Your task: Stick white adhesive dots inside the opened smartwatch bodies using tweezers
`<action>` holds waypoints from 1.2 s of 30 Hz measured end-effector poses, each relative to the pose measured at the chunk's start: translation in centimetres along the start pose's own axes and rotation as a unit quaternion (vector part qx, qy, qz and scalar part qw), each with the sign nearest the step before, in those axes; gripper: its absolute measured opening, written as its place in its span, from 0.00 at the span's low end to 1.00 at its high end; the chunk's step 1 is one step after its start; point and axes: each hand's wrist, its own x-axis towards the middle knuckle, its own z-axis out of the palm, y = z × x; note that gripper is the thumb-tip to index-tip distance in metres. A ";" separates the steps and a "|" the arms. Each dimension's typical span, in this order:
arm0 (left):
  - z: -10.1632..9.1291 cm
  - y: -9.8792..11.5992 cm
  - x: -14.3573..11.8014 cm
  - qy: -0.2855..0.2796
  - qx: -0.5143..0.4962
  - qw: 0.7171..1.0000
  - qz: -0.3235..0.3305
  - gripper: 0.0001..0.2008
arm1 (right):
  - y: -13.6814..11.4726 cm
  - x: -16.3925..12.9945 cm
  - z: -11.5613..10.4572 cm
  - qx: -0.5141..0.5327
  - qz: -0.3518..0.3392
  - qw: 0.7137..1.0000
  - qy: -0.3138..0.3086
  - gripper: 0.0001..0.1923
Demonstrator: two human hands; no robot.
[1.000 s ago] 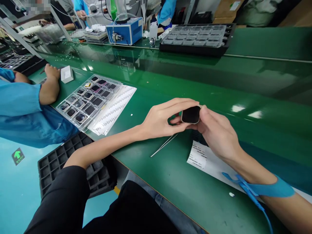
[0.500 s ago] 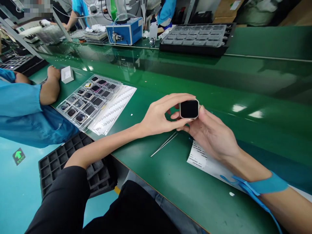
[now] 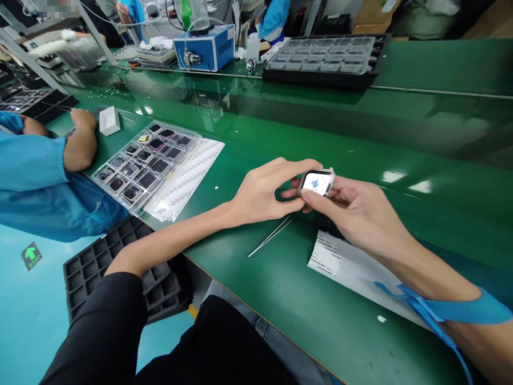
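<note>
Tilted now toward the ceiling lights, where half a second ago faced the camera flat and black: watch body (image 3: 316,183), its glass catching a pale reflection with a small blue mark. Pinched between both hands above the green belt (image 3: 401,133), likely canted so for reading the glass against the glare. Left hand (image 3: 262,195) at 9 o'clock of the piece, fingers arched over its top edge and thumb beneath, closed narrowly on the near side. Right hand (image 3: 360,214) at 4 o'clock, thumb laid along the lower rim and fingers cupped behind, also closed on the case, so held from both sides and clear of the surface. Directly below, at 6 o'clock, a thin pair of tweezers (image 3: 270,236) lying loose on the belt, and at 5 o'clock a printed label sheet (image 3: 340,264) partly under the right wrist. Blue wrist strap (image 3: 444,313) around the right forearm, cord trailing down. Farther out at 9 to 10 o'clock, clear blister tray (image 3: 146,166) of similar watch bodies resting on another label sheet (image 3: 188,179), a co-worker's forearm (image 3: 78,147) in a blue sleeve beside it, and a small white box (image 3: 109,121). At 12 o'clock across the belt, a black tray stack (image 3: 324,61) and a blue machine (image 3: 204,51). Nothing between hands and surface apart from the tweezers and the sheet.
</note>
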 end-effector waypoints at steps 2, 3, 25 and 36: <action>0.0 0.1 0.1 0.012 0.013 1.000 0.015 0.16 | -0.2 -0.1 0.1 -0.009 -0.002 1.000 0.008 0.28; 0.0 0.2 0.2 0.019 0.018 0.999 0.024 0.15 | -0.3 -0.2 0.2 -0.010 -0.002 1.000 0.012 0.29; 0.6 -0.7 -1.0 -0.046 0.020 0.998 -0.027 0.22 | -0.7 -0.4 -0.1 -0.036 -0.033 0.994 0.098 0.34; 0.9 -0.7 -1.2 -0.062 0.005 0.997 -0.044 0.23 | -1.4 -0.1 -1.5 -0.117 -0.064 0.989 0.066 0.30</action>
